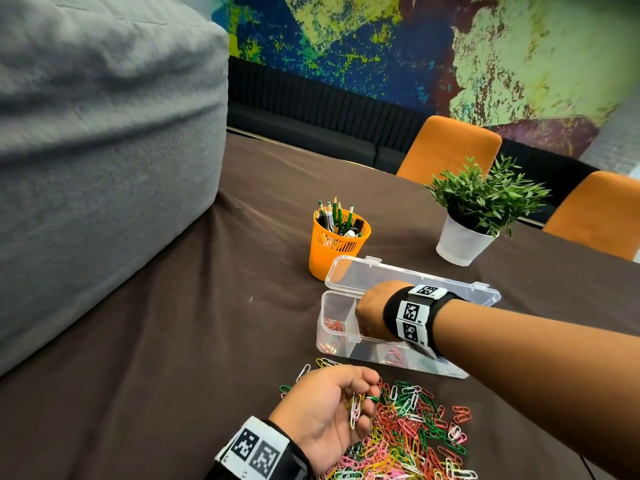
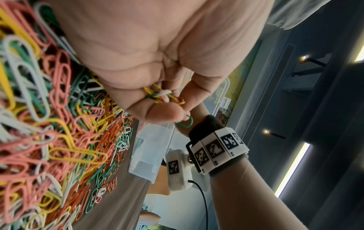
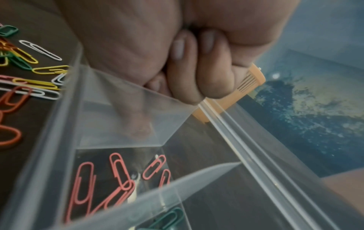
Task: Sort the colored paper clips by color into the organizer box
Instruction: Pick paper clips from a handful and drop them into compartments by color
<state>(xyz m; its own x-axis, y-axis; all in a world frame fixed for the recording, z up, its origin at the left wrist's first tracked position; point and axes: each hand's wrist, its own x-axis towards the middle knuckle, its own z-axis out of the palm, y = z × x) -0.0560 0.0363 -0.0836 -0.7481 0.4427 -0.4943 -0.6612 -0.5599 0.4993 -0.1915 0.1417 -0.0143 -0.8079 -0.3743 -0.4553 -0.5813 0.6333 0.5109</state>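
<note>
A clear organizer box (image 1: 367, 355) lies on the brown table with its lid (image 1: 381, 271) open. Orange clips (image 1: 333, 325) lie in its leftmost compartment, pink clips (image 3: 118, 175) two over, green ones (image 3: 169, 217) beyond. My right hand (image 1: 369, 313) reaches down into the second compartment. Two of its fingers (image 3: 185, 65) are curled; another is blurred behind the divider, and no clip shows. Above the mixed pile of clips (image 1: 408, 434), my left hand (image 1: 367, 393) grips a bunch of white, yellow and green clips (image 2: 163, 96) and pinches one green clip (image 2: 185, 123).
An orange pencil cup (image 1: 334, 247) stands just behind the box, with a potted plant (image 1: 478, 216) to its right. A big grey cushion (image 1: 104, 150) fills the left side. Two orange chairs (image 1: 450, 147) stand behind the table. Loose clips (image 3: 43, 49) lie in front of the box.
</note>
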